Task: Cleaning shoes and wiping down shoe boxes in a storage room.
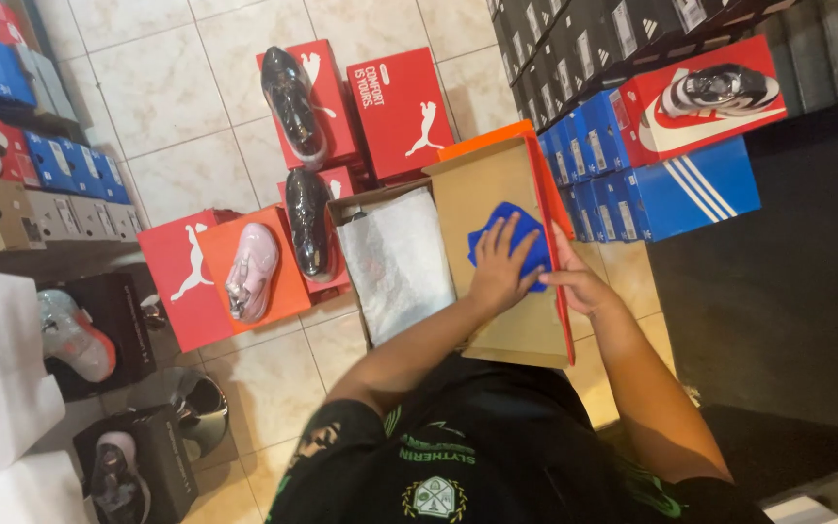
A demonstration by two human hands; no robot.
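Here, your left hand [501, 272] lies flat with fingers spread on a blue cloth [511, 243], pressing it against the brown inner face of the open lid [501, 194] of a shoe box [395, 267]. Your right hand [579, 283] grips the lid's orange edge [555, 243], fingers curled around it, just beside the cloth. The box body sits left of the lid, lined with white tissue paper [400, 257]. On the tiled floor [196, 87] beyond: red boxes [400, 107], two dark shoes [295, 102] resting on them, a pink shoe [249, 272] on an orange box [288, 281]. To the right, stacked blue boxes [691, 189] and a red-and-white box [705, 102] carrying a grey shoe [720, 89].
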